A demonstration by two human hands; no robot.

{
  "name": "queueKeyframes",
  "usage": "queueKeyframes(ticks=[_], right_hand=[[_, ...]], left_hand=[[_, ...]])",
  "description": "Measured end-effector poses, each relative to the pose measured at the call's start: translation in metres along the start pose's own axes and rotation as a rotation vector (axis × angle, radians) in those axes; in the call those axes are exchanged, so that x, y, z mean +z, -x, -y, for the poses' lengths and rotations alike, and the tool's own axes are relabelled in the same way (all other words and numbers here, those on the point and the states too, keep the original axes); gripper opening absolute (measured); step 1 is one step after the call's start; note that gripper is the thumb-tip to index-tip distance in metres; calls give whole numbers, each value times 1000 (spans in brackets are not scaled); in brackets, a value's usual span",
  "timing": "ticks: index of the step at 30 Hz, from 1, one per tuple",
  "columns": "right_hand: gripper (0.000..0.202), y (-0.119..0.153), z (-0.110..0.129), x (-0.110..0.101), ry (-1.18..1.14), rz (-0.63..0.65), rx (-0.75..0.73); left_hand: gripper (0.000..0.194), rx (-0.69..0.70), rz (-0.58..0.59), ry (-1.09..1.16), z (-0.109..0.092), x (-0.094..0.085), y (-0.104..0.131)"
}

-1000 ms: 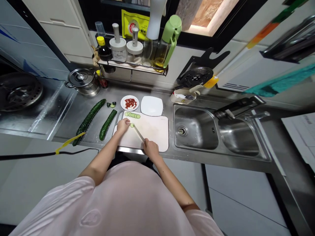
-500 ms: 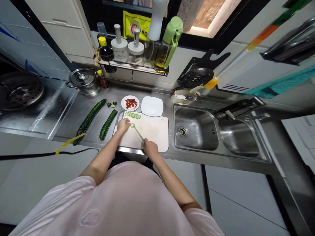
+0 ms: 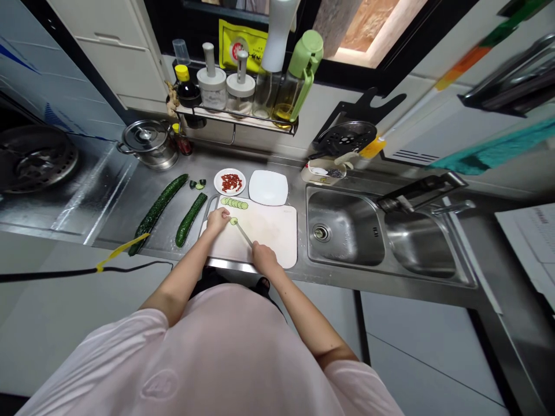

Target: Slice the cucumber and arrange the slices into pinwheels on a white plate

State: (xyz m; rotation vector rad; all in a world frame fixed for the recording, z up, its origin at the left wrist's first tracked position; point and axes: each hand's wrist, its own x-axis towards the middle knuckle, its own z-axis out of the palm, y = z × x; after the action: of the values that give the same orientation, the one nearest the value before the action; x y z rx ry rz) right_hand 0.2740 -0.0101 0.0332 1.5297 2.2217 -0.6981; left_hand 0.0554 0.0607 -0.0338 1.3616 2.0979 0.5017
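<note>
My right hand (image 3: pixel 264 258) is closed around the handle of a knife (image 3: pixel 244 234), whose blade points up and left over the white cutting board (image 3: pixel 273 231). A pale green cucumber slice (image 3: pixel 234 221) is at the blade's tip. Just left of that slice, my left hand (image 3: pixel 218 220) has its fingers curled together; whatever they hold is hidden. Behind the hands, a row of overlapping cucumber slices (image 3: pixel 235 203) lies along the board's far edge. Two dark green cucumbers, a shorter one (image 3: pixel 191 221) and a longer one (image 3: pixel 160 211), rest on the counter to the left.
Behind the board stand a plate of chopped red pieces (image 3: pixel 219 189) and a white square plate (image 3: pixel 268 188). Cucumber ends (image 3: pixel 199 185) lie nearby. A lidded pot (image 3: pixel 148 147) is at the back left. To the right is a steel double sink (image 3: pixel 347 231); a condiment rack (image 3: pixel 243 118) hangs above.
My right hand has shifted very slightly left and away from me with the knife. My left hand and the slices look the same.
</note>
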Motion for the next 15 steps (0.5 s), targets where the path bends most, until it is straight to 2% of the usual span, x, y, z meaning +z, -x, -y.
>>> queueKeyframes(ticks=[15], right_hand=[[26, -15, 10, -7, 1, 12, 3]], left_hand=[[18, -29, 1, -6, 1, 1, -4]])
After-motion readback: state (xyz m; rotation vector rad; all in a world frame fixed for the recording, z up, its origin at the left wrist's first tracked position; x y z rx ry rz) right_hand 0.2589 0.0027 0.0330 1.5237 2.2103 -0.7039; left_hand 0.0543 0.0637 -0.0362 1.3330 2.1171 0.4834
